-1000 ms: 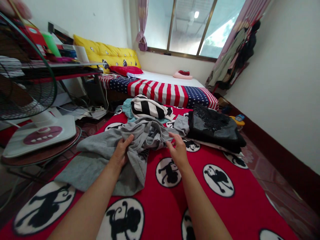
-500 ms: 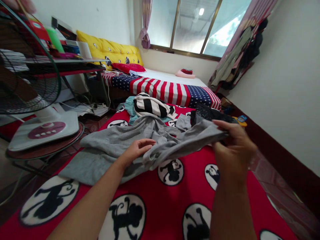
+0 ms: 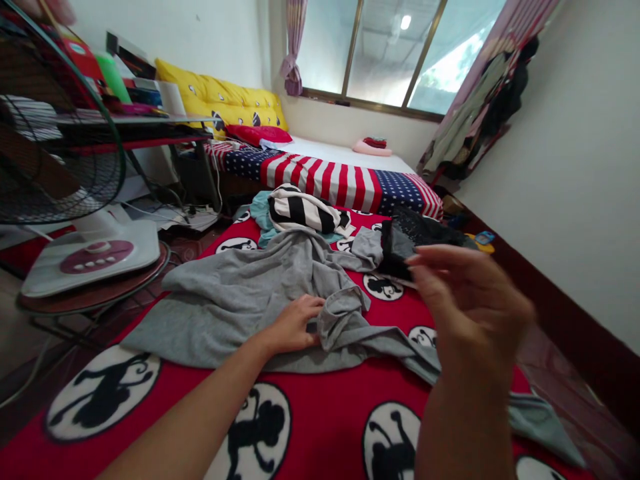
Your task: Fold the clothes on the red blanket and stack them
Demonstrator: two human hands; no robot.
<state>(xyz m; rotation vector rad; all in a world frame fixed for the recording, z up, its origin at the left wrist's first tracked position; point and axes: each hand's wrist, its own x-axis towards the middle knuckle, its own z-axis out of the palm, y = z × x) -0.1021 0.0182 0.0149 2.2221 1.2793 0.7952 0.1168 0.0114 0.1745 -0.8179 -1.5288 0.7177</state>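
Note:
A grey long-sleeved garment (image 3: 250, 287) lies rumpled on the red blanket (image 3: 335, 413), which has monkey prints in white circles. At its bunched, folded edge, my left hand (image 3: 295, 327) has thumb and fingers on either side of the cloth. One grey sleeve stretches right across the blanket, passing behind my right wrist. Above that sleeve my right hand (image 3: 473, 307) is raised, fingers curved and thumb close to the index finger, with no cloth visible between them. My right forearm hides part of the sleeve.
Beyond the grey garment lie a black-and-white striped cloth (image 3: 305, 210), a teal cloth (image 3: 261, 217) and dark clothing (image 3: 425, 227). A fan (image 3: 95, 247) stands on a round stool at left. Behind is a bed with a stars-and-stripes cover (image 3: 320, 175). Clothes (image 3: 480, 113) hang at right.
My right hand has let go of the grey cloth it held up, and the sleeve now lies on the blanket. My left hand has shifted right and nearer along the garment.

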